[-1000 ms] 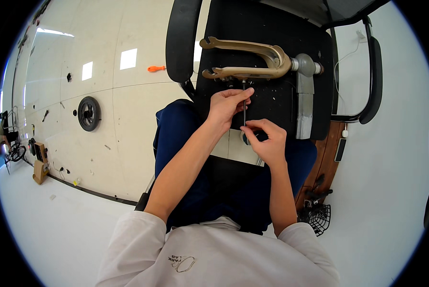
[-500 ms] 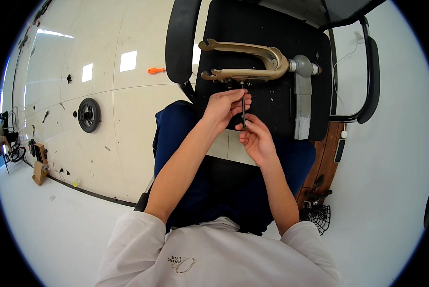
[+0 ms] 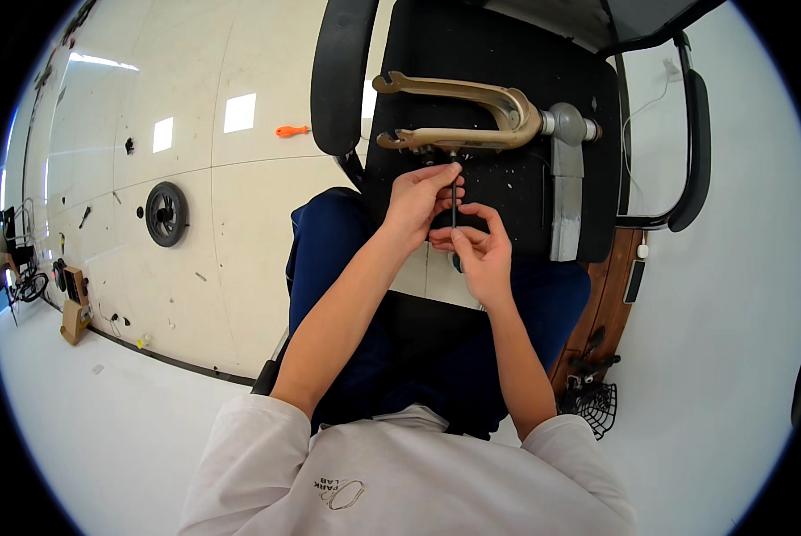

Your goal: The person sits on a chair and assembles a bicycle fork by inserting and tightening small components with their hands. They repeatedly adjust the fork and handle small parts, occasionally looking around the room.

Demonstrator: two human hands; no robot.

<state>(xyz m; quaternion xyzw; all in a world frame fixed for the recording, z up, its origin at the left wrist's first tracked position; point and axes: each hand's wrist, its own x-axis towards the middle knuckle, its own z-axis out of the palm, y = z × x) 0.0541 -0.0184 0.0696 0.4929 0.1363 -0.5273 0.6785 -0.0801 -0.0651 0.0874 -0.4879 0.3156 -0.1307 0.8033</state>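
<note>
Saw pale tiled floor (image 3: 267, 214) filling the left side, with black wheel (image 3: 166, 214) lying flat and orange-handled tool (image 3: 291, 131) nearer the chair; noted black chair seat (image 3: 454, 45) beyond navy trouser legs (image 3: 329, 232), dotted with small pale specks; found gold-brown fork (image 3: 508, 134) lying on seat, prongs pointing left, crown toward the right; spotted long grey bar (image 3: 566, 196) at crown end, running back toward the person; located thin dark rod (image 3: 454, 210) between the hands, running from fork's near prong toward the person; logged left hand (image 3: 416, 201) pinching rod near fork end, thumb and fingers narrow around it; logged right hand (image 3: 485, 263) at rod's near end, thumb and fingertips closed in on it, one finger arched up beside; could not tell exact contact between rod tip and fork.
</note>
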